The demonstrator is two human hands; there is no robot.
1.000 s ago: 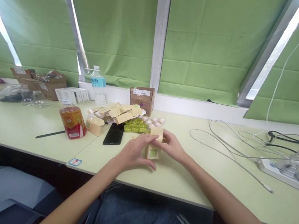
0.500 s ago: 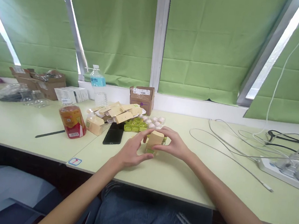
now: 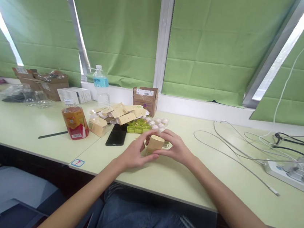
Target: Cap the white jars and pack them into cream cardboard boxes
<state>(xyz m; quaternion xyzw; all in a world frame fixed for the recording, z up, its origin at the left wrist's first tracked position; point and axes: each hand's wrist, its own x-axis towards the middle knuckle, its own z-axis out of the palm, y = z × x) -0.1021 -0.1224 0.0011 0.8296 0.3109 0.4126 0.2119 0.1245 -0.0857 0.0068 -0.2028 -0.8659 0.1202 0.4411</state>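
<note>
Between my two hands, above the near part of the table, is a small cream-coloured box point(image 3: 155, 143) with a clear part showing at its right. My right hand point(image 3: 174, 147) grips it with thumb and fingers from the right. On the other side, my left hand point(image 3: 138, 152) curls around its left edge, fingertips partly hidden behind it. Just past my hands lie several green moulded pieces point(image 3: 138, 127) and a group of small white round items point(image 3: 158, 123). A heap of flat cream-coloured cartons point(image 3: 126, 114) lies behind a black phone point(image 3: 116, 135).
A drink bottle with an orange-red label point(image 3: 75, 123) stands left, near a thin dark strip point(image 3: 53, 135). Behind it are a water bottle point(image 3: 101, 86) and cardboard boxes point(image 3: 145, 100). White cables point(image 3: 233, 167) and a power strip point(image 3: 290, 177) occupy the right side.
The cream-coloured box has tilted and shifted slightly left between my hands. Its green patch, visible before on the near side, no longer shows.
</note>
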